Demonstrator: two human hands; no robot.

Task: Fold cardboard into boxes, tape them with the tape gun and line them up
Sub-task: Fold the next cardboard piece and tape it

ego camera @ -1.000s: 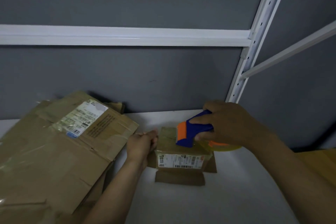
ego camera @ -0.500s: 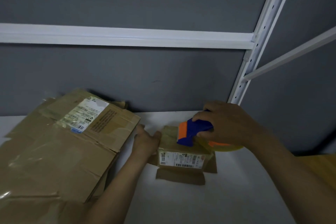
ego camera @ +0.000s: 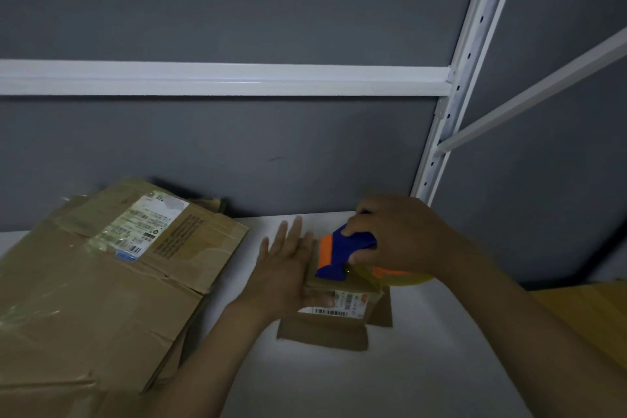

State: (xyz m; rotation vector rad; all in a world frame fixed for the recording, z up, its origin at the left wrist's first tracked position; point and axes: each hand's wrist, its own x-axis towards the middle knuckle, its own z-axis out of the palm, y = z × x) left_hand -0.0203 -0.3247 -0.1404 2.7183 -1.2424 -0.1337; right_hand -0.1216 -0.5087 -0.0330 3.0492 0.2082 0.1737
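A small cardboard box (ego camera: 339, 319) with a white barcode label stands on the white table (ego camera: 390, 380), its bottom flaps spread out around it. My left hand (ego camera: 288, 268) lies flat with straight fingers on the box's top left side. My right hand (ego camera: 397, 234) grips the blue and orange tape gun (ego camera: 346, 251), whose head sits on the box top. The gun's yellowish tape roll (ego camera: 397, 276) shows under my right hand.
A stack of large flattened cardboard sheets (ego camera: 101, 288) with a shipping label lies at the left, against the grey wall. A white shelf upright (ego camera: 451, 105) and rail (ego camera: 220, 78) run behind. A yellowish surface (ego camera: 590, 309) sits at the right edge.
My left hand went from gripping the box's left side with curled fingers to lying flat and open on its top. The tape gun stayed on the box top.
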